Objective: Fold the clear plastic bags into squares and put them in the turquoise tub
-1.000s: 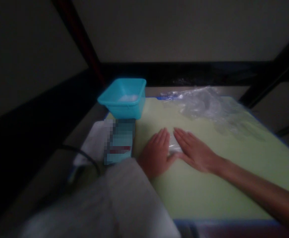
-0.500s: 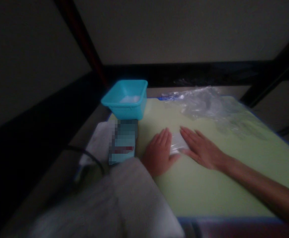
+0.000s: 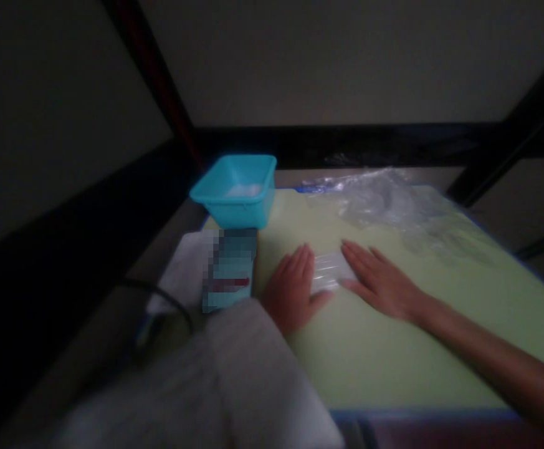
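Observation:
A small white packet in clear, shiny plastic [image 3: 326, 272] lies flat on the yellow-green table top [image 3: 393, 368]. My left hand [image 3: 293, 290] rests flat at its left edge, fingers together and thumb stretched out along the near side. At the packet's right edge lies my right hand [image 3: 378, 277], flat too, with its fingers extended and thumb apart. The palms cover both ends of the packet, and its middle shows between them. The picture is dim and blurred, so what is inside the plastic cannot be made out.
A turquoise plastic basket [image 3: 267, 209] with something white inside stands at the back left. In front of it lies a blurred-out flat rectangular object [image 3: 232, 271] on a white sheet [image 3: 181, 274]. Crumpled clear plastic [image 3: 388, 199] spreads over the back right. A dark cable [image 3: 164, 290] runs in from the left.
My left hand has slid a little to the left, so more of the packet shows between the hands. My right hand has barely moved.

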A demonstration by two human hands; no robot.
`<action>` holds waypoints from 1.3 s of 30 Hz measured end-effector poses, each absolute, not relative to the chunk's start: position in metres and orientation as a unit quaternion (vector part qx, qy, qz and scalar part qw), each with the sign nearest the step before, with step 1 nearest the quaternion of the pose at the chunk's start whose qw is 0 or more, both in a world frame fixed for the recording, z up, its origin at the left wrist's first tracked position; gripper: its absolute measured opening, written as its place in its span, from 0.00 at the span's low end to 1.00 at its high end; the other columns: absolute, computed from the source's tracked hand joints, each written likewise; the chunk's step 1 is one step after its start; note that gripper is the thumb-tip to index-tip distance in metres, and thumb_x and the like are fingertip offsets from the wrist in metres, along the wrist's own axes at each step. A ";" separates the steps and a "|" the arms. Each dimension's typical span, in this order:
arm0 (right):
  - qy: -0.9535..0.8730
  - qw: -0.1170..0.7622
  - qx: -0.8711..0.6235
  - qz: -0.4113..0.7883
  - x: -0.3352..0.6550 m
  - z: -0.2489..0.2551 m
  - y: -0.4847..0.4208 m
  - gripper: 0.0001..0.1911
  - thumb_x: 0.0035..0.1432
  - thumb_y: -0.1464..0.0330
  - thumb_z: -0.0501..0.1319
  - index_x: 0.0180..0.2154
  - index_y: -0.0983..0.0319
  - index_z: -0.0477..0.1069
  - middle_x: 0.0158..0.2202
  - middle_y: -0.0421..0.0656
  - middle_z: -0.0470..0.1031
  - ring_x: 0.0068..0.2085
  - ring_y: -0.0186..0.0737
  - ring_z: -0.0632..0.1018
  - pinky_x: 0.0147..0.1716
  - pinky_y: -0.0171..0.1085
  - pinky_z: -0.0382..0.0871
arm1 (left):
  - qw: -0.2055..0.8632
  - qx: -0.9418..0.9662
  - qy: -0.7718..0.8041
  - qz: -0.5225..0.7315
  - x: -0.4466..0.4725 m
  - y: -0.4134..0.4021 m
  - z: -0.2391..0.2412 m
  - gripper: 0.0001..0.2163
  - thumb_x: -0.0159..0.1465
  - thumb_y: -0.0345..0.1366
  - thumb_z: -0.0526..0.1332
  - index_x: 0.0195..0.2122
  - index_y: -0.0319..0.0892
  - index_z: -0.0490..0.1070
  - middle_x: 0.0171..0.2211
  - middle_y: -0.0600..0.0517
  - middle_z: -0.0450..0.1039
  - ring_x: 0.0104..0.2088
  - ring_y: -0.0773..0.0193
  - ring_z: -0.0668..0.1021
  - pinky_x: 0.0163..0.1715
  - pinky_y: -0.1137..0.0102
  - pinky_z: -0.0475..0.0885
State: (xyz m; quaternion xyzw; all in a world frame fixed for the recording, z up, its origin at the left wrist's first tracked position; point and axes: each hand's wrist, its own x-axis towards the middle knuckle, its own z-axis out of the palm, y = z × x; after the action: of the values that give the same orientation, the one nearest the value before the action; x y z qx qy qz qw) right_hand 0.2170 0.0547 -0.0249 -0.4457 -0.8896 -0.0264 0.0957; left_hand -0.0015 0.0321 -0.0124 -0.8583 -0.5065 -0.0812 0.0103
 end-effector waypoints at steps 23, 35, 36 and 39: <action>-0.755 0.350 -0.433 0.347 0.248 -0.018 0.101 0.18 0.64 0.57 0.48 0.48 0.62 0.64 0.42 0.47 0.76 0.44 0.46 0.76 0.48 0.49 0.67 | -0.031 -0.842 -0.520 -0.138 -0.003 0.025 -0.004 0.30 0.60 0.37 0.59 0.62 0.32 0.53 0.65 0.38 0.52 0.65 0.50 0.55 0.62 0.54 0.53; -0.750 0.344 -0.435 0.361 0.248 -0.013 0.100 0.17 0.64 0.58 0.49 0.46 0.62 0.65 0.40 0.47 0.76 0.39 0.43 0.76 0.39 0.44 0.70 | -0.042 -0.835 -0.526 -0.155 -0.003 0.026 -0.003 0.29 0.59 0.32 0.57 0.61 0.33 0.54 0.64 0.38 0.53 0.64 0.51 0.57 0.63 0.53 0.54; -0.747 0.343 -0.434 0.368 0.249 -0.014 0.100 0.18 0.64 0.57 0.49 0.47 0.62 0.65 0.40 0.47 0.76 0.39 0.42 0.76 0.37 0.43 0.70 | -0.040 -0.835 -0.526 -0.157 -0.003 0.026 -0.003 0.28 0.58 0.32 0.56 0.61 0.33 0.54 0.64 0.39 0.53 0.64 0.51 0.57 0.62 0.53 0.54; -0.737 0.345 -0.439 0.381 0.250 -0.015 0.100 0.18 0.64 0.57 0.50 0.47 0.61 0.65 0.39 0.47 0.76 0.36 0.41 0.76 0.34 0.41 0.69 | -0.025 -0.836 -0.522 -0.167 -0.005 0.026 -0.003 0.28 0.58 0.31 0.56 0.61 0.34 0.54 0.64 0.39 0.54 0.64 0.51 0.58 0.62 0.53 0.55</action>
State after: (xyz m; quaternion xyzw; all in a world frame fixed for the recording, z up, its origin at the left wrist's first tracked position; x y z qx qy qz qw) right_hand 0.2503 0.1004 -0.0148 -0.4391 -0.7370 0.3810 0.3448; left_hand -0.0045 0.0260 -0.0030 -0.8358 -0.5225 -0.1667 -0.0246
